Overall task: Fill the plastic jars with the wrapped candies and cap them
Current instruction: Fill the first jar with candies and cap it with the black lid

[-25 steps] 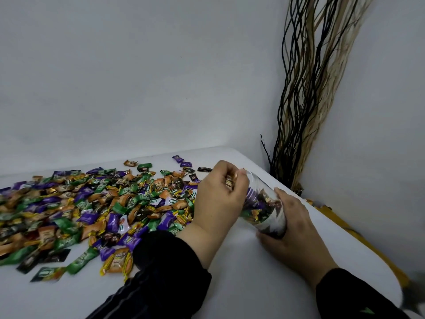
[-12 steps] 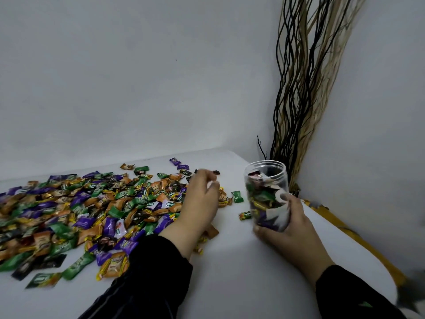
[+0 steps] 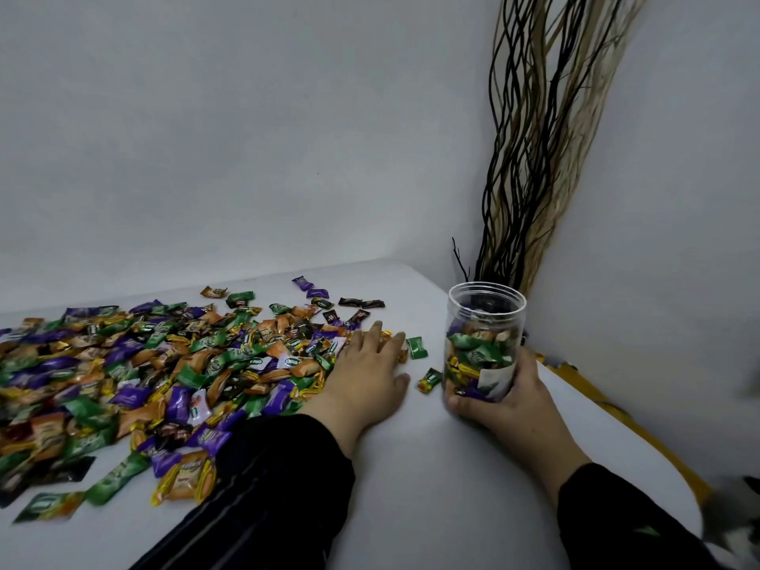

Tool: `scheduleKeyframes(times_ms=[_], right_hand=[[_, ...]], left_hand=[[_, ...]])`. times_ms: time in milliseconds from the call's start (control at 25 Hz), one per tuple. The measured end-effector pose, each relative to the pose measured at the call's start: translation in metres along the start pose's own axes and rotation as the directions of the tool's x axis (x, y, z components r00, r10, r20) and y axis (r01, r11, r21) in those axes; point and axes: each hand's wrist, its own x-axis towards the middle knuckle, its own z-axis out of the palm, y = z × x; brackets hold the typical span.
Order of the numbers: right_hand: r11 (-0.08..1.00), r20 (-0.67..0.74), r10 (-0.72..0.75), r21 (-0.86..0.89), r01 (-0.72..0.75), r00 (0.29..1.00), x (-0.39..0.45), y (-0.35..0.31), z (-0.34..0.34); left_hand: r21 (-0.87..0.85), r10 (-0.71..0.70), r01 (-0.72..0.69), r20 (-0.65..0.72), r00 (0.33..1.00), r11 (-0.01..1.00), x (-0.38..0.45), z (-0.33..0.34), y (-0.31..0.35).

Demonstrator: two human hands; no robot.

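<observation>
Plastic jar [image 3: 484, 343], uncapped, is over half full in our gripping right hand [image 3: 499, 399]; our flat, spread left hand [image 3: 370, 368] presses the candy pile [image 3: 164, 364]; capping remains.

Bare table [image 3: 432, 466] between hands; candy pile [image 3: 164, 364] crowds left, jar [image 3: 483, 343] and twigs [image 3: 534, 158] right.

tabletop [image 3: 411, 508]: white, rounded far corner | walls [image 3: 246, 137]: plain pale grey, meeting in a corner behind | dried twigs [image 3: 534, 158]: tall bundle of black and tan wavy stems, standing in that corner, leaning right | yellow strip [image 3: 608, 409]: along the tabletop's right edge, partly hidden
</observation>
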Motion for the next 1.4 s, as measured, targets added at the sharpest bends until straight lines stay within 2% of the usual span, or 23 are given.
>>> scheduleKeyframes(times_ms=[160, 240, 480, 680, 760, 840, 880, 960, 1040, 1080, 1120, 1160, 1240, 1320, 1400], right_hand=[[0.998, -0.055, -0.045, -0.034, 0.044, 0.997, 0.001, 0.003, -0.001], [0.995, -0.061, -0.084, -0.061, 0.080, 0.995, 0.001, 0.004, 0.000], [0.977, -0.049, -0.147, -0.160, 0.138, 0.988, 0.002, 0.006, 0.003], [0.952, -0.022, -0.205, -0.235, 0.194, 0.979, 0.001, 0.007, 0.002], [0.944, -0.032, -0.222, -0.255, 0.207, 0.975, 0.002, 0.008, 0.001], [0.940, -0.036, -0.229, -0.268, 0.211, 0.973, 0.003, 0.010, 0.001], [0.936, -0.033, -0.231, -0.280, 0.212, 0.973, 0.004, 0.011, 0.001], [0.924, -0.027, -0.241, -0.313, 0.220, 0.970, 0.004, 0.012, 0.002], [0.905, -0.013, -0.264, -0.350, 0.243, 0.964, 0.003, 0.011, 0.003], [0.893, -0.008, -0.284, -0.366, 0.261, 0.959, 0.002, 0.011, 0.004], [0.883, -0.005, -0.305, -0.377, 0.281, 0.952, 0.001, 0.011, 0.004], [0.873, -0.004, -0.325, -0.385, 0.299, 0.946, 0.001, 0.011, 0.005], [0.866, -0.003, -0.339, -0.392, 0.311, 0.941, 0.001, 0.012, 0.007], [0.866, -0.018, -0.342, -0.393, 0.308, 0.940, 0.003, 0.014, 0.007], [0.861, -0.034, -0.363, -0.394, 0.322, 0.931, 0.003, 0.015, 0.007]], left_hand=[[0.151, -0.051, 0.053, -0.020, 0.999, 0.987, 0.013, 0.001, -0.003], [0.166, -0.049, 0.057, -0.050, 0.998, 0.984, 0.015, 0.002, -0.005], [0.061, -0.078, 0.085, -0.111, 0.991, 0.994, 0.015, -0.003, -0.008], [0.009, -0.099, 0.106, -0.290, 0.952, 0.994, 0.009, -0.009, -0.012], [-0.169, -0.167, 0.110, -0.372, 0.913, 0.979, 0.005, -0.015, -0.015], [-0.491, -0.316, 0.082, -0.417, 0.852, 0.868, 0.002, -0.029, -0.013], [-0.648, -0.396, 0.038, -0.416, 0.819, 0.760, 0.002, -0.038, -0.011], [-0.878, -0.535, -0.090, -0.365, 0.762, 0.471, -0.001, -0.057, 0.002], [-0.955, -0.602, -0.206, -0.295, 0.742, 0.214, -0.008, -0.077, 0.024], [-0.956, -0.602, -0.248, -0.290, 0.744, 0.153, -0.013, -0.086, 0.036], [-0.949, -0.580, -0.286, -0.310, 0.753, 0.137, -0.018, -0.092, 0.047], [-0.935, -0.535, -0.316, -0.350, 0.769, 0.158, -0.023, -0.095, 0.057], [-0.894, -0.384, -0.362, -0.442, 0.811, 0.264, -0.031, -0.091, 0.072], [-0.799, -0.202, -0.412, -0.534, 0.821, 0.437, -0.033, -0.081, 0.077], [-0.684, -0.065, -0.427, -0.569, 0.820, 0.592, -0.030, -0.072, 0.074]])
